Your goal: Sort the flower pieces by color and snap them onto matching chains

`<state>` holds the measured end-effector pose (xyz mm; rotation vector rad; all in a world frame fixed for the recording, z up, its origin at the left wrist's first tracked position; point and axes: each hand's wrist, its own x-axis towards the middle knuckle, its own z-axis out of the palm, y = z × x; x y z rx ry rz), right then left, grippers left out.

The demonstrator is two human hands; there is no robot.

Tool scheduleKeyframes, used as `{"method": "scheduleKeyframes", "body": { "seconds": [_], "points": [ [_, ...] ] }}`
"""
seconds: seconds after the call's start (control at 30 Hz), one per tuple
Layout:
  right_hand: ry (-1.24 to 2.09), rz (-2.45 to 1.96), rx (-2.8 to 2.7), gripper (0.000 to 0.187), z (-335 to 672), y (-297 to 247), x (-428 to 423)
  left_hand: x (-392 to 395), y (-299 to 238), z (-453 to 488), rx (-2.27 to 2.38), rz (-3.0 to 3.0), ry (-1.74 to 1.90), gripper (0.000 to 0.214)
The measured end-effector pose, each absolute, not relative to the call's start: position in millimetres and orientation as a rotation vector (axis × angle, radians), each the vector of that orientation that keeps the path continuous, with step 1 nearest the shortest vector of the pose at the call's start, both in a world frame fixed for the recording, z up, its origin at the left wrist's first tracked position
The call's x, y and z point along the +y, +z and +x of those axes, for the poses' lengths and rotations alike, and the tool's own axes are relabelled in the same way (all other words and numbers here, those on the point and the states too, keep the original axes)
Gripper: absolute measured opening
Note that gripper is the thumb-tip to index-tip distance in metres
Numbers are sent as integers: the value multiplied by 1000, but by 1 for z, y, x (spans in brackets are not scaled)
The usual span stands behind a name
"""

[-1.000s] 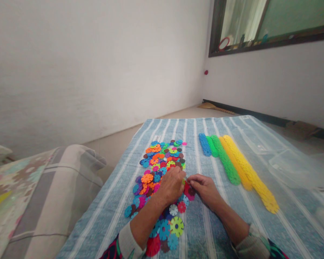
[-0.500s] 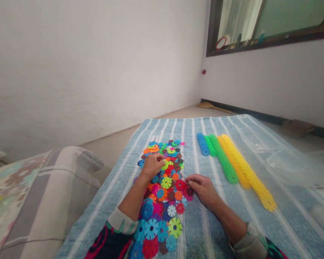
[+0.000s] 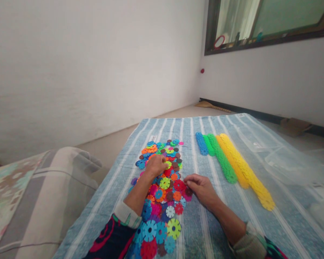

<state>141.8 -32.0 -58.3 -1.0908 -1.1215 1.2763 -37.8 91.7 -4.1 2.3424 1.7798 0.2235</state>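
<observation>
Many coloured plastic snowflake discs, notched round the rim, lie in a long heap on the striped cloth. Over the heap's upper part is my left hand, its thumb and fingers pinched at the edge of a yellow-green disc. At the heap's right edge rests my right hand, fingers bent and tips together beside a red disc and a dark brown disc. Whether anything small sits between the right fingertips cannot be made out.
To the right lie rows of linked discs: a blue row, green rows and yellow rows. Clear plastic bags are further right on the blue striped cloth. A grey-striped cover stands at left.
My left hand has moved a little right and down, its fingertips now on the yellow-green disc. My right hand has stayed almost in place. The view has shifted slightly.
</observation>
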Motion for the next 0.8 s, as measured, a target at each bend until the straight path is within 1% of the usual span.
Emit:
{"method": "scheduleKeyframes", "body": {
  "seconds": [0.2, 0.33, 0.43, 0.67, 0.8],
  "points": [
    [1258, -1112, -1138, 16, 142, -58, -32, 98, -10, -39, 1725, 2187, 276, 6],
    [1258, -1097, -1137, 16, 142, -58, -32, 102, -14, -42, 1619, 1985, 396, 13],
    [1252, -1113, -1137, 16, 142, -59, -31, 101, -13, -44, 1553, 1888, 431, 12],
    [1244, -1116, -1142, 15, 142, -59, -31, 99, -6, -50, 1451, 1821, 397, 8],
    [1264, -1117, -1137, 15, 143, -59, -31, 101, -1, -55, 1482, 1832, 423, 10]
  ]
}}
